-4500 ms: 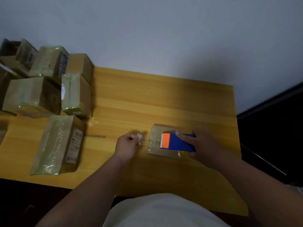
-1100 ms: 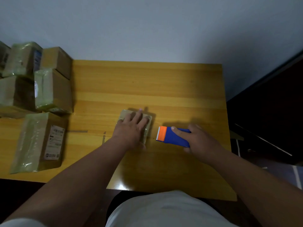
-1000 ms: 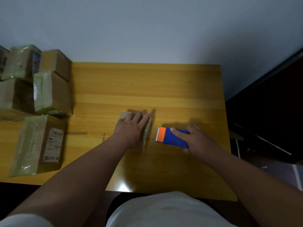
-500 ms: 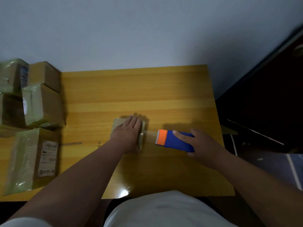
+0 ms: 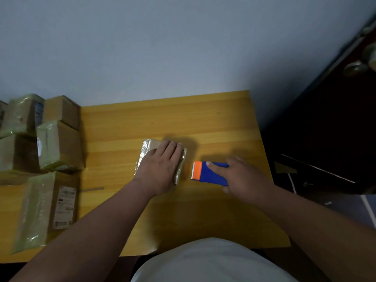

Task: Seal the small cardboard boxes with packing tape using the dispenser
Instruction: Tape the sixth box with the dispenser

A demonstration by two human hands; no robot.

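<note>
Stacked boxes (image 5: 48,143) at far left of the table (image 5: 203,119), most wrapped in tape. Mid-table: left hand (image 5: 160,167) lies flat, fingers straight, on the small taped box (image 5: 147,149). Just right of it, apart: right hand (image 5: 244,178) grips the blue dispenser (image 5: 209,171), forefinger along its top, orange end toward the box.

Left hand (image 5: 160,167) flat, right hand (image 5: 242,177) seemingly gripping.

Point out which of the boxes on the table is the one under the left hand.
The small taped box mid-table, alone, pressed flat by the left hand. The other boxes are piled at the table's left edge, untouched.
</note>
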